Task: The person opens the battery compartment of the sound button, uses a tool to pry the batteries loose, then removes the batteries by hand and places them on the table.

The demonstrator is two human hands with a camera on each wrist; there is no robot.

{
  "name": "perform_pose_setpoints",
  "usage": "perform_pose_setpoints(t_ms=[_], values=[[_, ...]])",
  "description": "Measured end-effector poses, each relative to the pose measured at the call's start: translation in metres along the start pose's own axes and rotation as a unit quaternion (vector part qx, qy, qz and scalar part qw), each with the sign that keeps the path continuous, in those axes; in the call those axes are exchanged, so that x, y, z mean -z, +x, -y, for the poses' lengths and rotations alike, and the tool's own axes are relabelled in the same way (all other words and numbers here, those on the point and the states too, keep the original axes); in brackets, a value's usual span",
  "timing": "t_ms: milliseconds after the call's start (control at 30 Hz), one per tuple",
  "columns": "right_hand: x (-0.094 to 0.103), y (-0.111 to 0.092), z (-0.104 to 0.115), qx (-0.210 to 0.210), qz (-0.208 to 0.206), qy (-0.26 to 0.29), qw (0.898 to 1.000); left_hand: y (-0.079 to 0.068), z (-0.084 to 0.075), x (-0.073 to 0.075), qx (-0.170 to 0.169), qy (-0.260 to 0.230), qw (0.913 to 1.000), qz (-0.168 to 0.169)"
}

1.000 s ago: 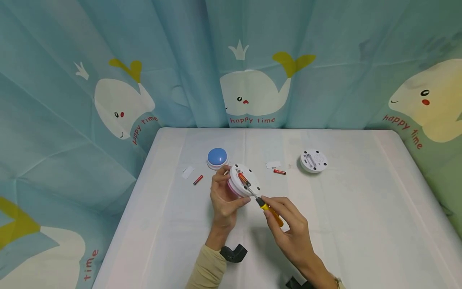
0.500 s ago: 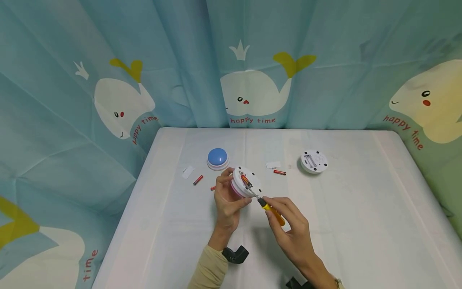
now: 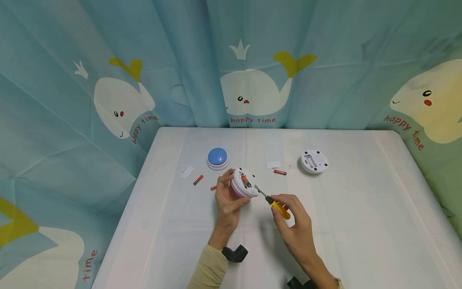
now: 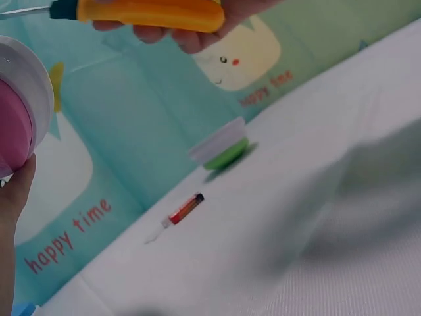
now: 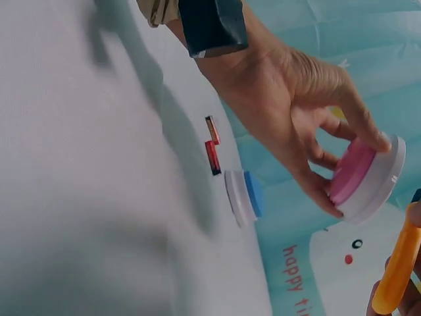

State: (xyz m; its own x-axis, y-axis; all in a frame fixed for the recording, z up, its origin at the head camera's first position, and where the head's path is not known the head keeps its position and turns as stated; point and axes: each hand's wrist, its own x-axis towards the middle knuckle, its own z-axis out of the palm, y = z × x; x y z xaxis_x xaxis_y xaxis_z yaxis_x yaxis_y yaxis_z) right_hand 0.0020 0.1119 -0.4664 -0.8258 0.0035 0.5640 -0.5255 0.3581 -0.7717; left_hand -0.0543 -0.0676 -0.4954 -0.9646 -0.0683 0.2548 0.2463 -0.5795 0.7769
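My left hand (image 3: 228,204) grips a round white push-button light (image 3: 236,184) by its rim, above the table. Its underside, with dark feet, tilts toward the head camera, and a red-and-black battery (image 3: 246,181) shows in its battery compartment. The pink dome (image 5: 353,171) faces away, into the left palm, as the right wrist view shows. My right hand (image 3: 297,224) pinches a screwdriver (image 3: 281,210) by its yellow handle between thumb and fingers. The metal tip points at the light's lower right edge, off the battery.
A blue-domed button (image 3: 217,156) stands behind the left hand. Loose batteries (image 3: 198,180) and a white cover (image 3: 187,172) lie left; another battery (image 3: 279,172) and cover (image 3: 273,164) lie right. An upturned green-domed button (image 3: 314,161) has its battery compartment uncovered. A curtain (image 3: 195,80) hangs behind.
The screwdriver tip has drawn back from the battery, down and to the right, with the right hand. The left hand and light have shifted slightly right, baring a battery on the table.
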Motion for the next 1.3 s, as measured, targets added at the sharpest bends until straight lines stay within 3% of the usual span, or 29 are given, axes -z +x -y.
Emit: perform_pose_setpoints(t_ms=[333,600,800,1067,1300], values=[[0.007,0.0,-0.014,-0.096,0.002,-0.025,0.995,0.0,0.003,0.003,0.013,-0.013,0.9997,-0.015],[0.011,0.0,-0.028,-0.145,0.005,-0.064,0.987,0.001,0.002,0.004,0.017,-0.023,0.9995,-0.011],[0.016,-0.004,-0.039,-0.146,0.052,-0.145,0.977,-0.001,0.004,0.008,0.028,-0.009,0.9996,-0.004],[0.021,-0.005,-0.046,-0.152,0.129,-0.234,0.952,-0.003,0.006,0.01,0.046,-0.002,0.9989,0.006],[0.023,-0.003,-0.048,-0.157,0.156,-0.259,0.94,-0.003,0.006,0.009,0.055,0.005,0.9984,0.007]])
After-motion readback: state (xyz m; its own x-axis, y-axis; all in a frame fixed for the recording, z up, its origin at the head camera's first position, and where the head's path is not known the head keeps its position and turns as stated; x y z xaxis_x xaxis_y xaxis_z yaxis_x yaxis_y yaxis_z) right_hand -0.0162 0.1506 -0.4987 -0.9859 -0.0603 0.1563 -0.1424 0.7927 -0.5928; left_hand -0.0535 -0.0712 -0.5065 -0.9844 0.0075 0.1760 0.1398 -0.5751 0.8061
